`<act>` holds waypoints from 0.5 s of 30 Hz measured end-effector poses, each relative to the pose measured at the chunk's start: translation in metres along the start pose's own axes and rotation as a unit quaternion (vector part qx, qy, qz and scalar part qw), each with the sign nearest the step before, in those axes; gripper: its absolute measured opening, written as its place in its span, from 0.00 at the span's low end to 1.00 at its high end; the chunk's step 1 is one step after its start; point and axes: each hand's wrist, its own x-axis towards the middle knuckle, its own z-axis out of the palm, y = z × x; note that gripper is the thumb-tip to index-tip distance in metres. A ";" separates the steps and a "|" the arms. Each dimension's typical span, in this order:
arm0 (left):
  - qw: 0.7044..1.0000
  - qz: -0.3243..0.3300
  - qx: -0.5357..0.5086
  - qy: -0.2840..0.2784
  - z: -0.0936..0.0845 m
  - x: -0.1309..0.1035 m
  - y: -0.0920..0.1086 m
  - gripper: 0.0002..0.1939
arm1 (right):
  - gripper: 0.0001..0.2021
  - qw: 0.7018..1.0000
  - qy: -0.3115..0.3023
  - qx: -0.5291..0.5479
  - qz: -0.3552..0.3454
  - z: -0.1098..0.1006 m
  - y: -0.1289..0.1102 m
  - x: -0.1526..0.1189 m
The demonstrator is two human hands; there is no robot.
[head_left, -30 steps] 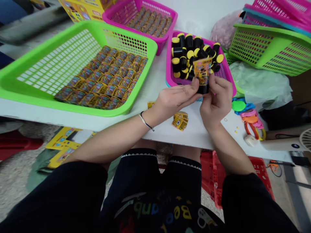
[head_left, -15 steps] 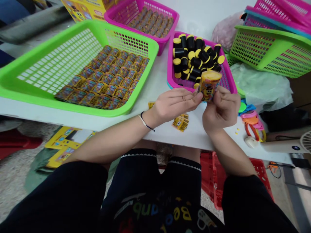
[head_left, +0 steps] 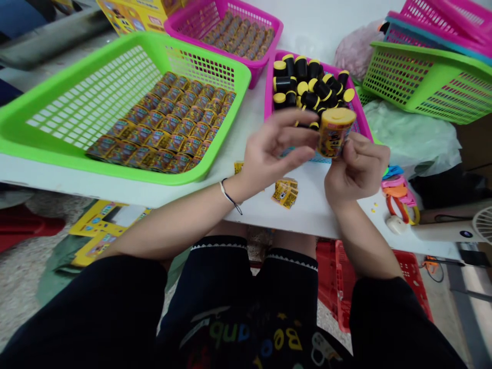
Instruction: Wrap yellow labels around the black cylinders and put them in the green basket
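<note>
A small canister (head_left: 333,134) with a yellow lid and a colourful printed wrap stands upright in my right hand (head_left: 355,166), whose fingers are closed on its lower right side. My left hand (head_left: 274,148) is just left of it, fingers spread and holding nothing. Behind the hands, a pink basket (head_left: 363,115) holds many black canisters (head_left: 302,67) with yellow lids, lying at mixed angles. Several small yellow printed labels (head_left: 285,193) lie on the white table (head_left: 307,218) below and between the hands.
A large green basket (head_left: 154,177) on the left holds rows of wrapped canisters. Another pink basket (head_left: 226,48) stands behind it. Stacked baskets (head_left: 430,77), a plastic bag (head_left: 415,133), coloured bands (head_left: 397,192) and a fan (head_left: 482,223) are at the right.
My left hand has opened and drawn back from the canister. My right hand has shifted slightly to the right with the canister, which has turned to show a different part of its wrap.
</note>
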 end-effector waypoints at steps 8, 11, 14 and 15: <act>0.974 -0.200 -0.106 0.019 0.002 0.017 0.003 0.37 | 0.19 0.959 -0.177 -0.184 -0.125 -0.008 0.002 0.011; 0.978 -0.193 -0.082 0.018 -0.002 0.018 0.002 0.40 | 0.27 0.947 -0.198 -0.234 -0.096 -0.012 0.001 0.008; 0.983 -0.180 -0.023 -0.029 0.000 0.014 0.000 0.35 | 0.27 0.948 -0.231 -0.208 -0.065 -0.016 0.002 0.003; 0.986 -0.164 -0.007 -0.041 0.001 0.012 -0.001 0.33 | 0.25 0.946 -0.251 -0.196 -0.061 -0.017 0.003 0.001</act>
